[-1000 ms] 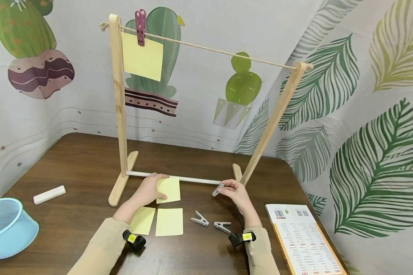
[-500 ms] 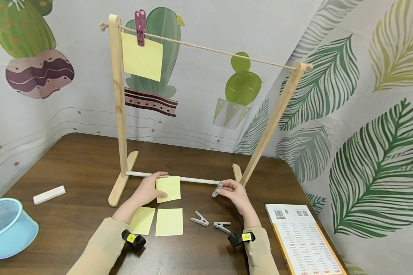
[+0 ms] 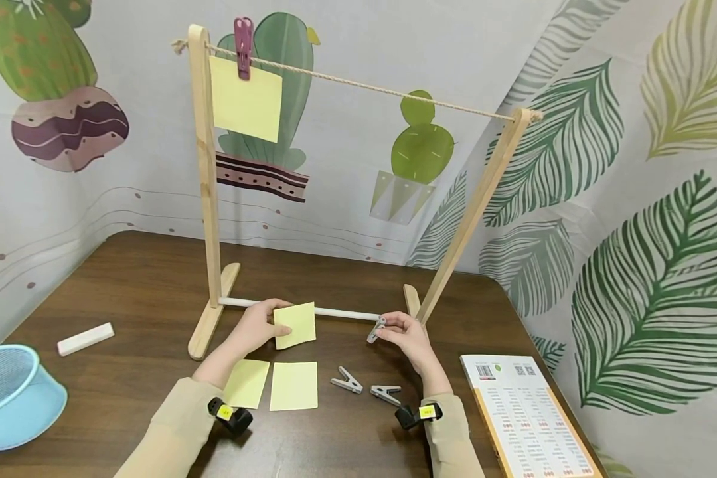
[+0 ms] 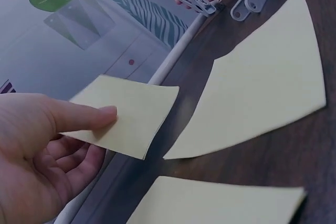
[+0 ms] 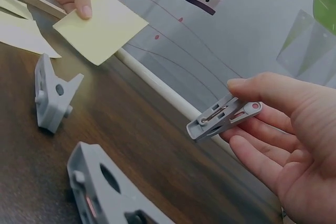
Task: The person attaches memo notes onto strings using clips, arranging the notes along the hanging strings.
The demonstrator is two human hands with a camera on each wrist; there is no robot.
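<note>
My left hand [image 3: 255,330] pinches a yellow sticky note [image 3: 299,325], thumb on its front face and fingers behind, as the left wrist view shows. The note is tilted up above the table. In my right hand [image 3: 409,338] a grey clothespin [image 3: 376,330] is held between thumb and fingers, its handle end toward the palm in the right wrist view. Two more sticky notes lie below the left hand, one on the left [image 3: 247,384] and one on the right [image 3: 294,386]. Two grey clothespins, one on the left [image 3: 348,380] and one on the right [image 3: 386,394], lie near the right forearm.
Behind the hands stands a wooden frame [image 3: 210,199] with a rope [image 3: 358,84] across its top and a white rod [image 3: 346,313] low down. A purple clothespin [image 3: 243,50] holds a sticky note [image 3: 247,106] on the rope. A blue mesh basket [image 3: 20,405], white bar [image 3: 85,339] and book [image 3: 528,411] flank them.
The sticky note in my left hand has risen slightly and tilted, its lower edge now curving. My right hand has stayed nearly still with its clothespin.
</note>
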